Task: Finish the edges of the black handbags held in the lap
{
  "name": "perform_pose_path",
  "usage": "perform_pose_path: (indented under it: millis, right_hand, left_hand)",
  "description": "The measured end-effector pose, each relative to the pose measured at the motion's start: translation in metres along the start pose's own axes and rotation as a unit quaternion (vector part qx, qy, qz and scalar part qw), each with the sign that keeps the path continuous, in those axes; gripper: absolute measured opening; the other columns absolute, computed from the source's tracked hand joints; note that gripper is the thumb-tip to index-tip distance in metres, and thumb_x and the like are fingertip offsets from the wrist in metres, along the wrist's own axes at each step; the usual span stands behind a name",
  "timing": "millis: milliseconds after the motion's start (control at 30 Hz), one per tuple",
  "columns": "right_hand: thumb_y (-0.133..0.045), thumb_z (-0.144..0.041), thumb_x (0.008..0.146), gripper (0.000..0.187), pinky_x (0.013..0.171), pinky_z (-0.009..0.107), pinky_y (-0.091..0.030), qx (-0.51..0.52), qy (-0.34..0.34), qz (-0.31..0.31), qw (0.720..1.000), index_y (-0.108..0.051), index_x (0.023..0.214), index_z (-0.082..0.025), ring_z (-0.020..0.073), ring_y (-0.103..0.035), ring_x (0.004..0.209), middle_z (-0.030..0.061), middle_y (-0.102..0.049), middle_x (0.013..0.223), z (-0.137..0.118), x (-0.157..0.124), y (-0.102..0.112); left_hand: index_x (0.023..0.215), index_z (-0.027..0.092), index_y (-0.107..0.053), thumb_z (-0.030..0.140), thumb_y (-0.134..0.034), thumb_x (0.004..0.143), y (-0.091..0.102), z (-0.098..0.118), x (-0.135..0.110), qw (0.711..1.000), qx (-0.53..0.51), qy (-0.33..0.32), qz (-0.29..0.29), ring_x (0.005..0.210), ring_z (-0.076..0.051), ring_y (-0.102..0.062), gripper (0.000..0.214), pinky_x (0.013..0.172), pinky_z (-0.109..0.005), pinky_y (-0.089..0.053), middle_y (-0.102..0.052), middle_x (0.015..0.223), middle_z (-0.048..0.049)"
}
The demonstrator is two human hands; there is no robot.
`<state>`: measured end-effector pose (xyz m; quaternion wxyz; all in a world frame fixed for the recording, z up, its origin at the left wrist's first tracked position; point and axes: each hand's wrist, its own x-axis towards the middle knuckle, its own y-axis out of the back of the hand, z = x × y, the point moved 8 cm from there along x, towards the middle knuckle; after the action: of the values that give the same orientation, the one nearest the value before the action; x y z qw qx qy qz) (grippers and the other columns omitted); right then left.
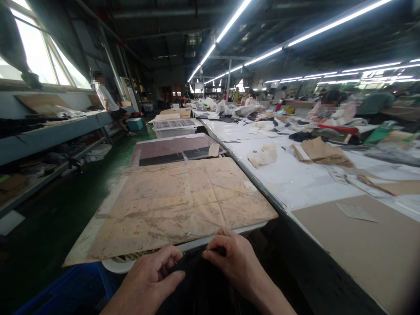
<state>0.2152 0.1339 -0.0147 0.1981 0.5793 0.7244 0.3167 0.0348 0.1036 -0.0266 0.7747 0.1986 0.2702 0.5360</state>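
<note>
A piece of black fabric [200,280] hangs between my two hands at the near edge of a low table. My left hand [152,273] pinches its left upper edge between thumb and curled fingers. On the other side my right hand [229,258] grips the upper edge, thumb against bent forefinger. The fabric's lower part runs into shadow at the bottom of the view. Just beyond my hands lies a stained tan sheet [183,201] covering the tabletop.
A blue crate [72,288] sits low at left, beside a white round rim [116,264]. To the right runs a long white worktable [262,175] with brown paper pieces [323,151] and a grey-brown board [367,245]. A person [110,98] stands by the left bench; others work at right.
</note>
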Motion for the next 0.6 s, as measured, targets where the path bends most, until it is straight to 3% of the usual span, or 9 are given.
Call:
perform_pose_path:
  millis: [100,200,300,400,600]
  right_hand:
    - [-0.079,-0.015,0.075,0.011,0.065,0.024,-0.036,0.007,0.027,-0.018,0.999,-0.07,0.075,-0.02,0.0127,-0.056,0.074,-0.0028,-0.058,0.078,0.003,-0.005,0.003]
    - [-0.077,-0.006,0.073,0.02,0.068,0.023,-0.037,0.018,0.077,-0.019,0.997,-0.064,0.08,-0.019,0.0122,-0.053,0.079,-0.0025,-0.056,0.087,-0.003,-0.01,0.008]
    - [-0.07,0.001,0.075,0.032,0.078,0.023,-0.04,0.031,0.15,-0.035,0.988,-0.064,0.097,-0.022,0.0133,-0.054,0.091,-0.0005,-0.054,0.102,-0.016,-0.014,0.012]
    - [-0.062,0.003,0.081,0.041,0.081,0.023,-0.041,0.019,0.209,-0.084,0.974,-0.067,0.109,-0.027,0.0134,-0.053,0.095,0.0003,-0.051,0.102,-0.028,-0.015,0.009]
    - [-0.07,-0.01,0.084,0.021,0.081,0.025,-0.041,-0.034,0.224,-0.112,0.968,-0.067,0.101,-0.021,0.0155,-0.053,0.097,0.0009,-0.054,0.101,-0.033,-0.008,0.006]
  left_hand:
    - [0.091,0.02,-0.065,0.039,-0.058,0.086,0.0,-0.008,-0.001,0.999,-0.032,0.003,0.018,0.071,-0.016,-0.054,0.021,0.064,-0.024,-0.041,-0.059,0.075,0.0011]
    - [0.092,0.02,-0.066,0.041,-0.057,0.086,-0.004,-0.014,-0.001,0.998,-0.058,0.009,0.002,0.07,-0.016,-0.054,0.024,0.063,-0.024,-0.04,-0.059,0.075,0.0008]
    - [0.09,0.02,-0.065,0.041,-0.058,0.087,-0.005,-0.013,0.0,0.998,-0.057,0.003,0.001,0.069,-0.015,-0.053,0.022,0.062,-0.023,-0.039,-0.057,0.073,0.0018]
    - [0.089,0.02,-0.065,0.039,-0.058,0.087,-0.005,-0.01,-0.001,0.998,-0.058,-0.004,0.002,0.071,-0.016,-0.054,0.02,0.063,-0.024,-0.04,-0.058,0.073,0.0015]
    - [0.091,0.02,-0.065,0.04,-0.058,0.087,-0.004,-0.01,-0.002,0.999,-0.052,-0.005,-0.001,0.072,-0.017,-0.056,0.022,0.064,-0.024,-0.042,-0.062,0.076,0.0004]
